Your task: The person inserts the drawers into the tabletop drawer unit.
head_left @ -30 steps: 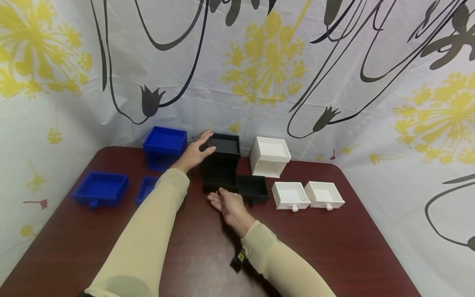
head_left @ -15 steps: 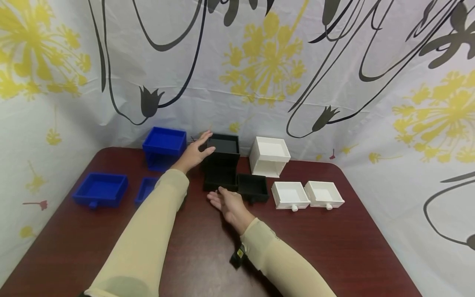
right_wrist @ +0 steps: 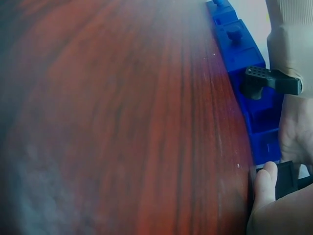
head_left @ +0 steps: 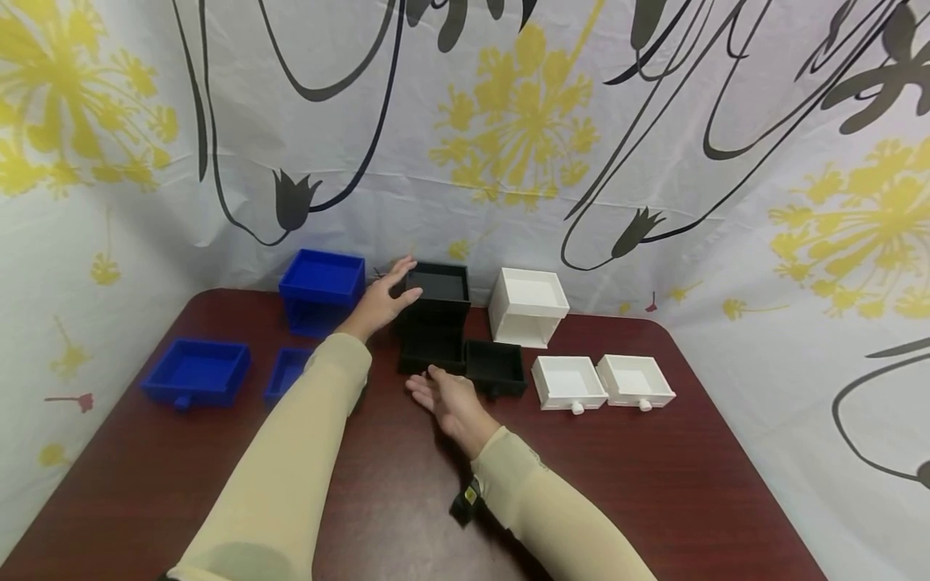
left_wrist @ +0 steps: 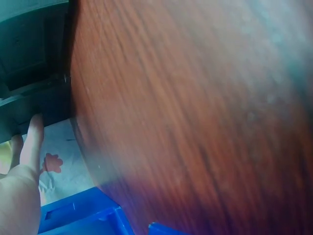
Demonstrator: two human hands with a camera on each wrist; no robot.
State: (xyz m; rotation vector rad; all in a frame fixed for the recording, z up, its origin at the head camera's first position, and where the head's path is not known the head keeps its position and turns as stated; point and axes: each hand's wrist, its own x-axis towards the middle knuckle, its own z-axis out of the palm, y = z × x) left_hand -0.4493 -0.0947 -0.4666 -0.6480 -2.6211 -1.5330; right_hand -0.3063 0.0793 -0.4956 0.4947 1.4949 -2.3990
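Observation:
My left hand (head_left: 381,303) is at the left side of the black drawer cabinet (head_left: 439,282), fingers extended. In the left wrist view, a fingertip (left_wrist: 36,122) appears to touch its dark wall. At the cabinet's front is a black drawer (head_left: 432,351); how far it sits inside is too dark to tell. My right hand (head_left: 454,403) lies just in front of that drawer, palm turned up, fingers nearly straight, thumb close to the drawer's front edge. Any knob there is hidden. A second black drawer (head_left: 496,369) stands to the right on the table.
A blue cabinet (head_left: 323,278) stands back left, with two blue drawers (head_left: 198,373) before it, one partly behind my left sleeve. On the right are a white cabinet (head_left: 530,303) and two white drawers (head_left: 569,383). A patterned cloth (head_left: 465,218) hangs behind the brown table (head_left: 392,484).

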